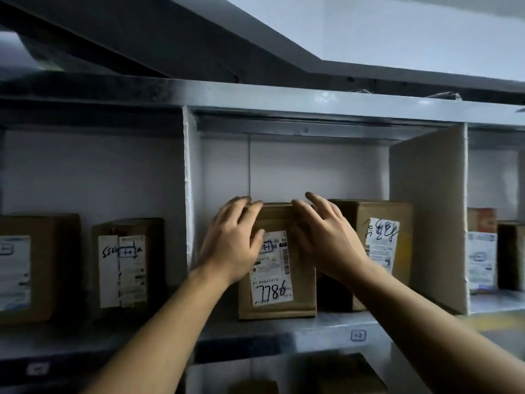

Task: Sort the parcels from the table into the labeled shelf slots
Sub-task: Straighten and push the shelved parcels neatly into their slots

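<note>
My left hand [230, 243] lies open on the upper left front of the brown parcel marked 7786 [277, 282]. Its fingers reach almost straight over the top edge, and the thumb is on the label. My right hand [326, 237] is open too, fingers spread at the parcel's upper right corner; I cannot tell whether they touch it. The parcel stands upright on the shelf board [326, 327]. Just right of the parcel stands a second brown box [397, 223], and below the parcel to the right is a small slot tag [358, 335].
</note>
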Tool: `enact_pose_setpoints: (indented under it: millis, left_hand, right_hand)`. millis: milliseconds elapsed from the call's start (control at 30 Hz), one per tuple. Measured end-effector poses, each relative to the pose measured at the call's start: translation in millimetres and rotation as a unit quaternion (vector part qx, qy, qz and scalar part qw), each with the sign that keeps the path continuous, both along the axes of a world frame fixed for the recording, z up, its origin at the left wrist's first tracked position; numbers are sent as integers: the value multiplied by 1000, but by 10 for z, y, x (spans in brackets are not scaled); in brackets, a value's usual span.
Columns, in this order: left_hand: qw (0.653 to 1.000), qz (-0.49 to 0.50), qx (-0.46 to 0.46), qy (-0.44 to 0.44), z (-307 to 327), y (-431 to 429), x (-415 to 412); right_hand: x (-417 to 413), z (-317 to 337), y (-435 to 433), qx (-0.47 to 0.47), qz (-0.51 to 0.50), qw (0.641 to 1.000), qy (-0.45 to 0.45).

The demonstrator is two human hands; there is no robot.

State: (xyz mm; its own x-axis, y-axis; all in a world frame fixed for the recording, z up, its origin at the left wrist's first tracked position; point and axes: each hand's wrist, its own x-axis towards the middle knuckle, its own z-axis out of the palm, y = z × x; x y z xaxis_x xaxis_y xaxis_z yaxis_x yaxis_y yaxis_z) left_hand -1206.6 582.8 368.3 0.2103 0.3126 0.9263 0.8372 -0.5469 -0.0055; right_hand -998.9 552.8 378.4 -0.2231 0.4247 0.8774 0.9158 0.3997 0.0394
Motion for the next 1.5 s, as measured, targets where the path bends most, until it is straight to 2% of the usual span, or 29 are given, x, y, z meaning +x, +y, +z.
enact_pose_setpoints:
  millis: [267,533,1100,1233,1500]
  left_hand:
    - [996,-46,-47,-55,6,136,12]
    - [995,-26,-62,-72,51,36,-31]
    - [992,13,-101,-68,84,-69,30]
    - [991,30,-108,-76,112,-126,69]
    - [991,38,-52,-117,35,-400,292]
  right_hand:
    - [-72,-129,353,10,81,995,55]
    - [-180,-154,382,-23,118,987,105]
    - [-104,-156,407,-41,141,986,77]
    - [-34,-126,357,-42,121,991,43]
    - [236,-39,-127,39,85,995,-35]
